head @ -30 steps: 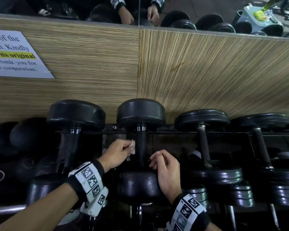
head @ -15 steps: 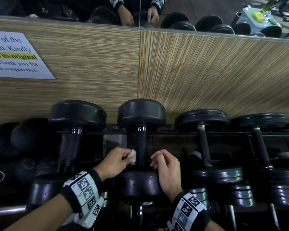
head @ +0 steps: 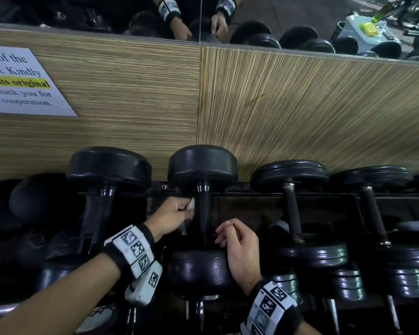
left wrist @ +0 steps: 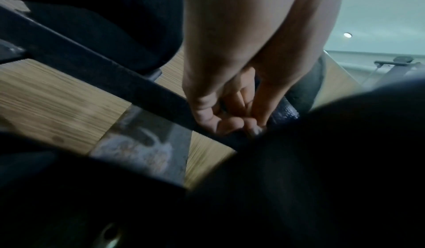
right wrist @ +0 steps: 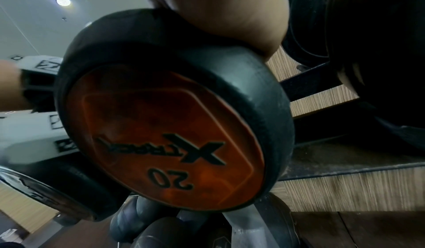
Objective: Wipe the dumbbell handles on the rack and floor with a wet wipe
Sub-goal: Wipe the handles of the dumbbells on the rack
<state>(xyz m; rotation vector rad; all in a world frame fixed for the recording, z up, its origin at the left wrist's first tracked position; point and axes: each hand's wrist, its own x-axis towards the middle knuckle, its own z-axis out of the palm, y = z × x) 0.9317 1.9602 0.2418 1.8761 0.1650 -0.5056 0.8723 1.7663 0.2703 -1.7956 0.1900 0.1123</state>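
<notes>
The left hand pinches a small white wipe in its grip, fingers curled, pressing it against the left side of the knurled handle near its upper end, at the centre of the head view; in the left wrist view the fingers bunch beside the handle, the wipe itself too blurred to make out; the right hand sits just right of the handle's lower end, fingers loosely curled, grasping nothing, its heel against the near head of the dumbbell; the right wrist view shows that head's orange end cap marked 20; the dumbbell lies on the rack between other dumbbells to left and right; a wood-grain wall fills the upper frame, a printed sign at upper left, a mirror along the top edge.
</notes>
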